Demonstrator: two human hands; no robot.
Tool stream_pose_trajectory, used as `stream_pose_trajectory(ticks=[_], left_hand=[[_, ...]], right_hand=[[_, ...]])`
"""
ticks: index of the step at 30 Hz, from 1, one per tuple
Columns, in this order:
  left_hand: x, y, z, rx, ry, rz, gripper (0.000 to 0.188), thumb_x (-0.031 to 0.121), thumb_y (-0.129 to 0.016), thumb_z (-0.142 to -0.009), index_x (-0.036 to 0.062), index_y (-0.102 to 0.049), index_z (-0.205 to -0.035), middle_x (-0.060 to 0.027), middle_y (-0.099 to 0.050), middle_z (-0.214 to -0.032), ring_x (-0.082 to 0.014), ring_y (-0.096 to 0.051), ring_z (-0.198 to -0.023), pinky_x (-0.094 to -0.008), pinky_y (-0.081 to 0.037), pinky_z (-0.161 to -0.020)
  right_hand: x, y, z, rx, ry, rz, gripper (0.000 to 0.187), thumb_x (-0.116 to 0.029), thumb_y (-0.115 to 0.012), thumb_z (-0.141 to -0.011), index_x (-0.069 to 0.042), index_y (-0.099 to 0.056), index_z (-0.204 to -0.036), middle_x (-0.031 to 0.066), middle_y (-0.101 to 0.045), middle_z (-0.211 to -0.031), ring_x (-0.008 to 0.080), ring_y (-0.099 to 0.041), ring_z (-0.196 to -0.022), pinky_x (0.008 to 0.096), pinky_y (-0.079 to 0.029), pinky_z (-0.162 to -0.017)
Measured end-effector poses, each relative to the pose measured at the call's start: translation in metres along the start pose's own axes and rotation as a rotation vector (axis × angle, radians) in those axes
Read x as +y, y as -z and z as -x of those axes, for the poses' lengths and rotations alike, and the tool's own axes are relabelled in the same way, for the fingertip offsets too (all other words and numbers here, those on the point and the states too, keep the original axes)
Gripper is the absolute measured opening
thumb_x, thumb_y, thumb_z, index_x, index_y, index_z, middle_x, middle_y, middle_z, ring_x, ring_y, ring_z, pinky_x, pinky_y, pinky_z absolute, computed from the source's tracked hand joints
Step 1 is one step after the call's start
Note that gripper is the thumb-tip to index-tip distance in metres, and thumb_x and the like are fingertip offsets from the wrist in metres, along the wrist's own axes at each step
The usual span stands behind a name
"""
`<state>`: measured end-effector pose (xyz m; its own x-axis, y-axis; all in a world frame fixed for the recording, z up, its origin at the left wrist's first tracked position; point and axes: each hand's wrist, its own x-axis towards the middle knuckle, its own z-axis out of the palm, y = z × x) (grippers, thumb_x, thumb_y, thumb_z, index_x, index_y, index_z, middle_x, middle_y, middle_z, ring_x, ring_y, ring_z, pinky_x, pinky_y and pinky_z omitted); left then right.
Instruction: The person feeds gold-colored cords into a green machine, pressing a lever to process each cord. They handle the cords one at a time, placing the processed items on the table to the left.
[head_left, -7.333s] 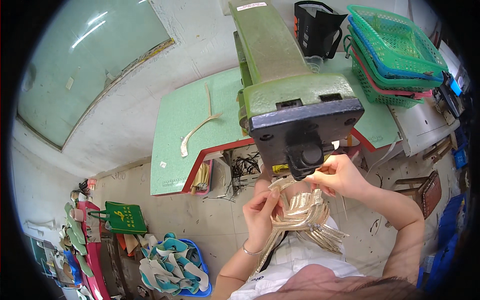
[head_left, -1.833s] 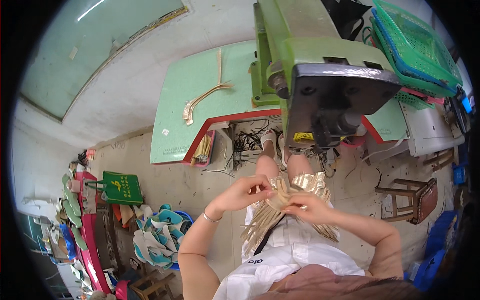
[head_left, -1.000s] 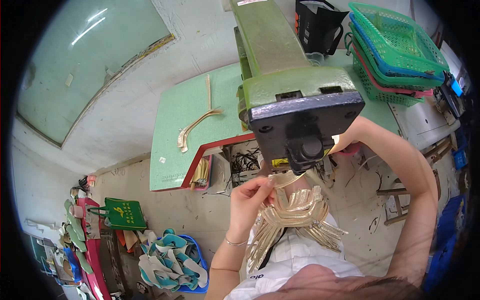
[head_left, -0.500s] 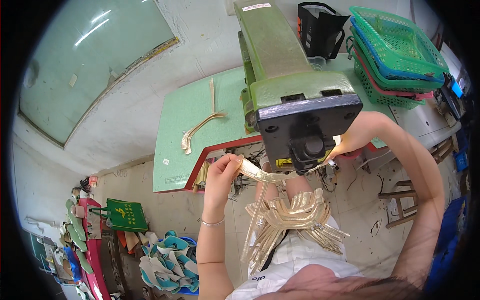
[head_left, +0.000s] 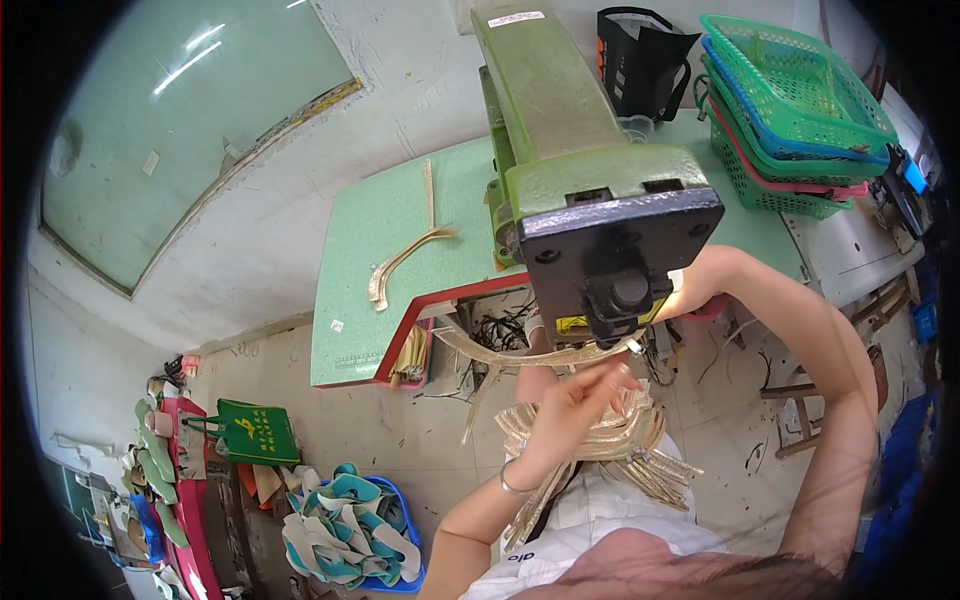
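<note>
My left hand (head_left: pixel 582 408) is over my lap, just below the machine head, its fingers loosely bent and apart, with nothing visible in them. Beneath it a bundle of gold strips (head_left: pixel 640 440) lies across my thighs. A gold strap (head_left: pixel 500 352) with a dangling tail stretches leftward from under the black head (head_left: pixel 620 240) of the green machine (head_left: pixel 555 100). My right hand (head_left: pixel 688 292) reaches behind that head from the right; its fingers are hidden, so its grip cannot be seen. A forked gold strap piece (head_left: pixel 405 255) lies on the green tabletop (head_left: pixel 370 210).
Stacked plastic baskets (head_left: pixel 800 100) and a black bag (head_left: pixel 640 65) stand at the back right. A blue basin (head_left: pixel 410 560) of teal and white pieces sits on the floor at lower left, near a green bag (head_left: pixel 255 432). A wooden stool (head_left: pixel 800 420) is at right.
My left hand has let go of the gold strap's left end and moved right and down, over the lap bundle. The strap's free end now sits farther left. My right hand stays behind the head.
</note>
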<state>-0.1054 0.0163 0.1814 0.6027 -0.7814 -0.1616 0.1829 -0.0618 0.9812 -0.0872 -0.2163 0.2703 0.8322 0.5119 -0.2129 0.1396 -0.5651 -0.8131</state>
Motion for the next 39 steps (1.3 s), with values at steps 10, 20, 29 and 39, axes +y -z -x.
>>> stream_pose_trajectory(ticks=[10,20,29,39], left_hand=[[-0.002,-0.015,-0.013,0.093,-0.121,0.368,0.039,0.026,-0.044,-0.097,-0.0064,-0.066,-0.091,-0.0102,-0.067,-0.088,-0.0075,-0.057,-0.067,-0.019,-0.043,-0.059],[-0.004,-0.002,-0.001,0.177,-0.155,0.186,0.033,0.025,-0.048,-0.095,-0.004,-0.065,-0.096,-0.0122,-0.067,-0.094,-0.0114,-0.061,-0.075,-0.0201,-0.043,-0.062],[0.0,-0.014,-0.009,0.21,-0.158,0.236,0.029,0.02,-0.05,-0.094,-0.0044,-0.062,-0.104,-0.011,-0.067,-0.091,-0.0117,-0.063,-0.079,-0.0223,-0.045,-0.066],[-0.007,0.026,0.017,0.408,-0.2,0.126,0.023,0.018,-0.052,-0.093,-0.0012,-0.062,-0.085,-0.006,-0.064,-0.073,-0.0095,-0.056,-0.064,-0.0218,-0.041,-0.06]], right_hand=[[0.004,0.013,0.01,-0.075,-0.041,0.057,0.021,-0.018,-0.068,-0.082,0.0,-0.064,-0.093,0.0049,-0.065,-0.086,0.0112,-0.061,-0.08,0.0264,-0.049,-0.074],[-0.006,-0.001,0.005,0.028,0.027,0.076,0.032,-0.019,-0.066,-0.083,0.0,-0.058,-0.108,0.0089,-0.064,-0.099,0.0174,-0.058,-0.087,0.0289,-0.048,-0.079],[-0.014,-0.019,-0.001,0.095,0.192,0.217,0.045,-0.033,-0.064,-0.083,-0.003,-0.055,-0.116,0.014,-0.058,-0.111,0.0274,-0.054,-0.099,0.0324,-0.044,-0.085],[-0.003,-0.04,0.003,0.314,0.184,0.18,0.048,-0.035,-0.064,-0.081,0.0,-0.055,-0.112,0.0182,-0.059,-0.104,0.0283,-0.058,-0.091,0.0351,-0.047,-0.079]])
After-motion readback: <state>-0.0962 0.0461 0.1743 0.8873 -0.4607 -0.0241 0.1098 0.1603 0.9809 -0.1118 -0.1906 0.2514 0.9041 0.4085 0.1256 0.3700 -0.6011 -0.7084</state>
